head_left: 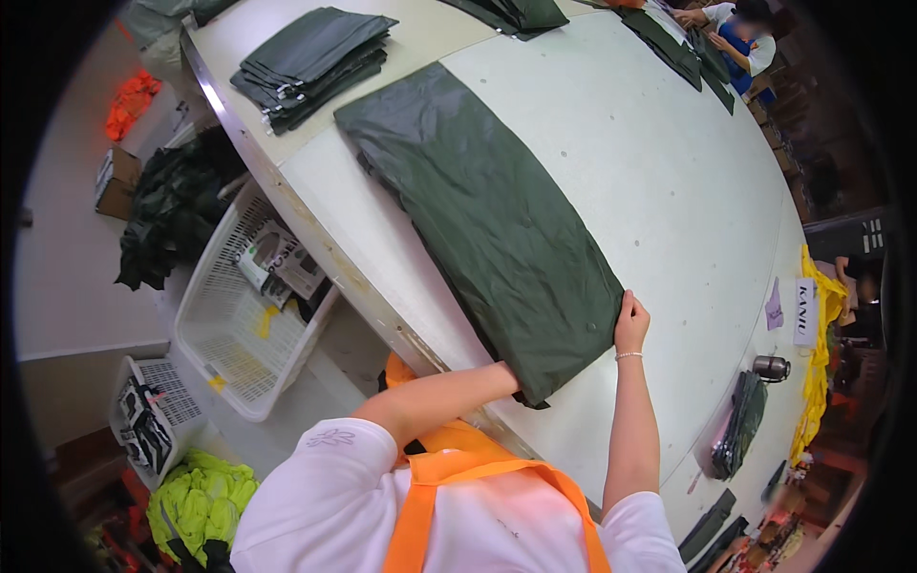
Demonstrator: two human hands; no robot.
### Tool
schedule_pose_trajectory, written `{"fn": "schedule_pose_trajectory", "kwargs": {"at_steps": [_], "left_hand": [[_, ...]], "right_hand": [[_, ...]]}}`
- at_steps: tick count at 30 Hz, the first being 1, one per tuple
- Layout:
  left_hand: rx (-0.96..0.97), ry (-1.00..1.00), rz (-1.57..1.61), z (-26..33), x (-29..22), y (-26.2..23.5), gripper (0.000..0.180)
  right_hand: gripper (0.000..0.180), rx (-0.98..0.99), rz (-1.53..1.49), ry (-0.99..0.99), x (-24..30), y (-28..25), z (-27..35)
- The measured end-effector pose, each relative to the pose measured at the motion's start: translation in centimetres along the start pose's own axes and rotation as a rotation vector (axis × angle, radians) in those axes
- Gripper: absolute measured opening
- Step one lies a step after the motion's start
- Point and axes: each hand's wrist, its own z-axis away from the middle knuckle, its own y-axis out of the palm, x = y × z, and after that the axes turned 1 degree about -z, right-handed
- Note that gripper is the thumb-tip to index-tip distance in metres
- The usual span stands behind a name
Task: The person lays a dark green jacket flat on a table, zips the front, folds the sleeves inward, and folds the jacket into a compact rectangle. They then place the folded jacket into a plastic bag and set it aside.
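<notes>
A long, folded dark green waterproof garment (497, 229) lies slantwise across the white table, its near end in front of me. My right hand (630, 323) pinches the garment's right corner between thumb and fingers; a thin bracelet circles that wrist. My left hand (508, 378) reaches to the near left corner, where the fabric covers its fingers, so their grip cannot be seen. The garment's surface is glossy and lightly wrinkled, and its left edge shows several layers.
A stack of folded dark green garments (310, 62) lies at the far left of the white table (669, 229). White plastic baskets (215, 315) stand below the left edge. A steel flask (772, 369) and a bagged dark bundle (738, 425) are at right. Another person (745, 43) works far right.
</notes>
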Motion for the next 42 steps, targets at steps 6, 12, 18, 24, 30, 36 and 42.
{"fn": "schedule_pose_trajectory", "kwargs": {"at_steps": [6,12,18,24,30,36,42], "left_hand": [[0.281,0.177,0.287,8.2,1.8,-1.9,0.039],[0.494,0.104,0.581,9.6,2.6,-4.1,0.042],[0.345,0.06,0.758,9.0,4.9,-5.5,0.024],[-0.241,-0.288,0.344,4.1,20.2,-11.9,0.035],[0.106,-0.507,0.027,0.0,33.7,-2.5,0.071],[-0.11,-0.591,0.309,0.6,35.4,-5.5,0.065],[-0.481,-1.586,0.844,9.6,40.5,-6.7,0.069]], "right_hand": [[0.03,-0.124,0.332,-0.149,1.3,-0.6,1.4],[0.061,0.208,0.664,-0.54,8.2,4.2,7.8],[0.064,0.315,0.648,-0.44,8.5,8.1,6.5],[0.067,0.326,0.674,-0.468,7.5,8.0,6.8],[0.069,0.312,0.809,-0.344,6.4,6.5,6.8],[0.038,0.173,0.513,-0.335,9.8,7.1,1.8],[0.037,0.279,0.111,-0.354,20.0,20.3,-15.5]]}}
